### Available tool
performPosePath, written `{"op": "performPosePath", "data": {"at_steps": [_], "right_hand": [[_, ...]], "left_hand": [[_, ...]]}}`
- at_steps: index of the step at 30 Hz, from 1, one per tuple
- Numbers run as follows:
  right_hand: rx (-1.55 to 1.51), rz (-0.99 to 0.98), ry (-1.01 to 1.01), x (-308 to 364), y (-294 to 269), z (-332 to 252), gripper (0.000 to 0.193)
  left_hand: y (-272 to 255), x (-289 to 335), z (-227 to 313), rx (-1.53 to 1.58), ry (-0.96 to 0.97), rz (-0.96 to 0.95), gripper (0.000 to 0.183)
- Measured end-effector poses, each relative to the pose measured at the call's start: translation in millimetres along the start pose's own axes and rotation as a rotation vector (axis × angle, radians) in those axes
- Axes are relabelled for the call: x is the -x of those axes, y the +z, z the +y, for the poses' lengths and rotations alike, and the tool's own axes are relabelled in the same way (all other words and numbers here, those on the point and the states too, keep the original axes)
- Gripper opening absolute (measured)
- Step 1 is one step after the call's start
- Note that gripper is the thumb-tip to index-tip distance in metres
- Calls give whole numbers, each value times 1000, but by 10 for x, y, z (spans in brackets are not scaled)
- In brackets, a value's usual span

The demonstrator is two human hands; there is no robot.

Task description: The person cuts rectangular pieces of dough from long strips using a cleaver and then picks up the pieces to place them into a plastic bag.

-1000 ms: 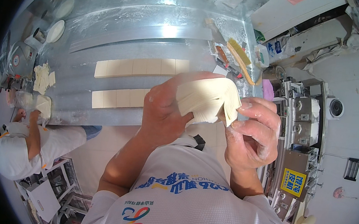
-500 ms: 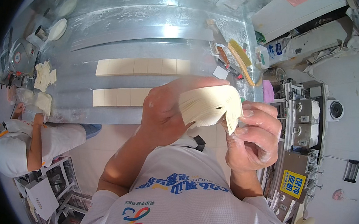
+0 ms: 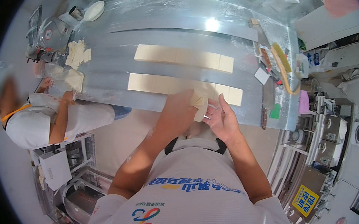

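Note:
A bent stack of thin, pale dough wrappers (image 3: 200,102) is gripped in my left hand (image 3: 180,105), its layers drooping on the right side. My right hand (image 3: 224,122) is open beside the stack, fingers spread and thumb up. Whether its fingertips touch the wrappers I cannot tell. Both hands are at the front edge of the metal table (image 3: 145,104). Just beyond them lies a near row of square wrapper stacks (image 3: 147,83), partly hidden by my hands. A second row of stacks (image 3: 172,56) runs parallel farther back.
Right on the table are a wooden-handled brush (image 3: 282,63), a knife (image 3: 268,99), a green scraper (image 3: 275,111) and a white card (image 3: 261,76). At left are dough scraps (image 3: 77,54), a metal machine (image 3: 53,35), a white plate (image 3: 94,11) and a co-worker (image 3: 58,117) handling bagged dough.
My hands have moved away from my body toward the table with the wrapper stack. My right hand has let go of the wrappers and opened. The whole view has shifted.

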State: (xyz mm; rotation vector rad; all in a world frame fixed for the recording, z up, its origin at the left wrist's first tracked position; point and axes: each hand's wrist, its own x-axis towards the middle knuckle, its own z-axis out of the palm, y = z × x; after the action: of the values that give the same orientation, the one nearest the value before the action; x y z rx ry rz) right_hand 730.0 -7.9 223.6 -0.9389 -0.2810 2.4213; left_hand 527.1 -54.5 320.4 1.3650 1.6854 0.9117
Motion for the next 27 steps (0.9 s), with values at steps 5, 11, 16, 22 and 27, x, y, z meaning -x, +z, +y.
{"op": "performPosePath", "data": {"at_steps": [5, 11, 16, 22, 27], "right_hand": [[-303, -191, 65, -120, 254, 59, 73], [-102, -96, -56, -313, -137, -68, 42], [156, 147, -177, -418, -452, -367, 34], [493, 316, -218, -766, -1142, -1247, 34], [864, 253, -272, -1345, -1950, -2086, 36]], "left_hand": [[68, -38, -298, 102, -231, -47, 26], [380, -317, -558, 427, -372, -44, 31], [891, -645, -723, 337, -450, 41, 39], [1573, -1343, -825, 684, -612, -83, 31], [2366, -1997, -959, 1045, -736, -125, 37]]}}
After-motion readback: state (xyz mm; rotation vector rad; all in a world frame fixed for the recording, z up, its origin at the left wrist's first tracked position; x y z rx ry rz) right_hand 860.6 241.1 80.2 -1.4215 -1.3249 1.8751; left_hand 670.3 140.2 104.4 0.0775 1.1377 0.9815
